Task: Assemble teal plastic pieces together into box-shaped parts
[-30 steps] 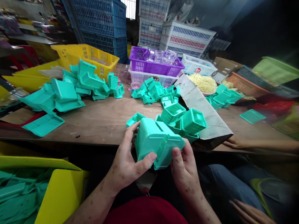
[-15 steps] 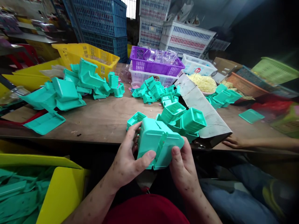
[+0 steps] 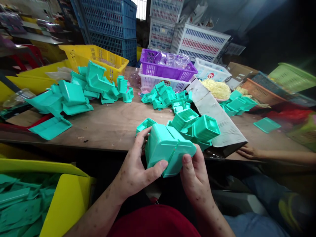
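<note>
Both my hands hold one teal plastic box-shaped piece (image 3: 165, 148) just in front of the wooden table's near edge (image 3: 103, 146). My left hand (image 3: 134, 172) wraps its left side, thumb pressed on the front face. My right hand (image 3: 195, 176) grips its right lower corner, thumb on a hinged flap that lies nearly flush against the body. Just behind the piece, small teal square cups (image 3: 206, 127) lie in a cluster on the table.
Piles of teal parts lie at left (image 3: 74, 95) and centre (image 3: 165, 97). Purple (image 3: 168, 69), yellow (image 3: 98, 59) and blue (image 3: 108, 23) baskets stand behind. A yellow bin (image 3: 61, 204) of teal pieces sits at lower left. Another person's hand (image 3: 248, 152) rests on the table edge at right.
The flap on the teal piece has swung closed against the body under my thumbs. The piece has risen slightly. The other person's lower hand has left the view.
</note>
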`<state>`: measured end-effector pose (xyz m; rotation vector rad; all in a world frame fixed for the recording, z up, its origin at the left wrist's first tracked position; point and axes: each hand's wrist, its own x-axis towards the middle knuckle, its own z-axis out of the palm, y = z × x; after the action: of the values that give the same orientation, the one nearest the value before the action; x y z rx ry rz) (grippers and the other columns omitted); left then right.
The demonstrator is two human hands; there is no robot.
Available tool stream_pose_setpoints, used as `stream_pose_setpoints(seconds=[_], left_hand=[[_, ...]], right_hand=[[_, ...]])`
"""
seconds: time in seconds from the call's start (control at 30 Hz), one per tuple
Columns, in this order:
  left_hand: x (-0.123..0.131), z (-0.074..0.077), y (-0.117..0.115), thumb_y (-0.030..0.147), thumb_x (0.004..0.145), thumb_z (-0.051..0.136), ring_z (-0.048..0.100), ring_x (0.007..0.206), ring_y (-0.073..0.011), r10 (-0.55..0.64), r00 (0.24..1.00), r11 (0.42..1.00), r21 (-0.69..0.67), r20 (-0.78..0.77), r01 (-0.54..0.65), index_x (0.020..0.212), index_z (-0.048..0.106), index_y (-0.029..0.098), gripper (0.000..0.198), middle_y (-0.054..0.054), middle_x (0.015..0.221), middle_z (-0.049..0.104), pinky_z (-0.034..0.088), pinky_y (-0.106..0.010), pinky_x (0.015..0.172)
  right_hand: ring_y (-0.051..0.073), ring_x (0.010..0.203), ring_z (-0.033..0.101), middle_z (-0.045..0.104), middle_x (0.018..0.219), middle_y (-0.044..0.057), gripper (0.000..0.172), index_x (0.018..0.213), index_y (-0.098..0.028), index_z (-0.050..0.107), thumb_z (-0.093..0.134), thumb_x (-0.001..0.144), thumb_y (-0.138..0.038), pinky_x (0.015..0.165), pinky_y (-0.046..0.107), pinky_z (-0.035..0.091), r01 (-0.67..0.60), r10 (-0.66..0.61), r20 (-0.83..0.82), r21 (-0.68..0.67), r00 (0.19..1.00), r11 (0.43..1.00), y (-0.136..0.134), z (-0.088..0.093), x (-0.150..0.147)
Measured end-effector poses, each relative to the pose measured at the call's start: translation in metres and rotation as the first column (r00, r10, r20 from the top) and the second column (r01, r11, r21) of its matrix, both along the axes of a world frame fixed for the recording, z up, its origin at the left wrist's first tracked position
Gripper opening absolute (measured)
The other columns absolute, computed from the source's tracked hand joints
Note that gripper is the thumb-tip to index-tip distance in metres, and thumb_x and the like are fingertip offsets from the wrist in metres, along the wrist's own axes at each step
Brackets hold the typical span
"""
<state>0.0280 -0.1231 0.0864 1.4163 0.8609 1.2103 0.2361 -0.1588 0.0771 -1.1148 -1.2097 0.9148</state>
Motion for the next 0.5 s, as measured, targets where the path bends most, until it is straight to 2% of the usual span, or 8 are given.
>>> stream_pose_setpoints(seconds=[0.17,0.33,0.4,0.5], left_hand=[[0.0000,-0.0025,-0.0002,0.053,0.099,0.095,0.069,0.150,-0.0392,-0.006,1.000,1.000,-0.016,-0.018,0.005,0.177,0.045,0.035,0.095,-0.012,0.174,0.062,0.060,-0.052,0.124],[-0.0009,-0.0019,-0.0012,0.056,0.101,0.093,0.075,0.138,-0.0358,-0.061,0.998,0.992,-0.104,0.035,0.064,0.178,0.044,0.037,0.093,-0.009,0.166,0.069,0.067,-0.046,0.114],[-0.0024,-0.0013,-0.0019,0.059,0.101,0.091,0.076,0.137,-0.0374,-0.092,0.996,0.989,-0.113,0.002,0.092,0.180,0.040,0.038,0.096,-0.009,0.165,0.071,0.067,-0.049,0.114],[-0.0070,-0.0004,-0.0034,0.068,0.106,0.082,0.067,0.155,-0.0444,-0.127,0.984,0.988,-0.106,-0.121,0.114,0.186,0.029,0.037,0.101,-0.013,0.177,0.061,0.057,-0.061,0.131]], right_hand=[[0.019,0.089,0.068,0.076,0.108,0.000,0.030,0.129,-0.034,0.074,0.071,0.117,-0.061,0.076,0.030,0.057,0.039,-0.044,0.094,0.056,0.995,0.998,0.0004,0.0049,-0.0020],[0.018,0.091,0.069,0.076,0.113,0.000,0.027,0.135,-0.038,0.072,0.070,0.118,-0.058,0.078,0.029,0.059,0.006,-0.027,0.174,0.119,0.984,0.993,-0.0005,0.0044,0.0019],[0.017,0.091,0.070,0.077,0.113,-0.001,0.025,0.136,-0.039,0.072,0.068,0.120,-0.057,0.077,0.027,0.058,-0.009,-0.014,0.173,0.127,0.985,0.992,-0.0017,0.0037,0.0025],[0.017,0.089,0.071,0.077,0.111,-0.001,0.026,0.135,-0.038,0.071,0.067,0.120,-0.059,0.076,0.028,0.059,-0.015,-0.008,0.177,0.132,0.984,0.991,-0.0029,0.0037,0.0034]])
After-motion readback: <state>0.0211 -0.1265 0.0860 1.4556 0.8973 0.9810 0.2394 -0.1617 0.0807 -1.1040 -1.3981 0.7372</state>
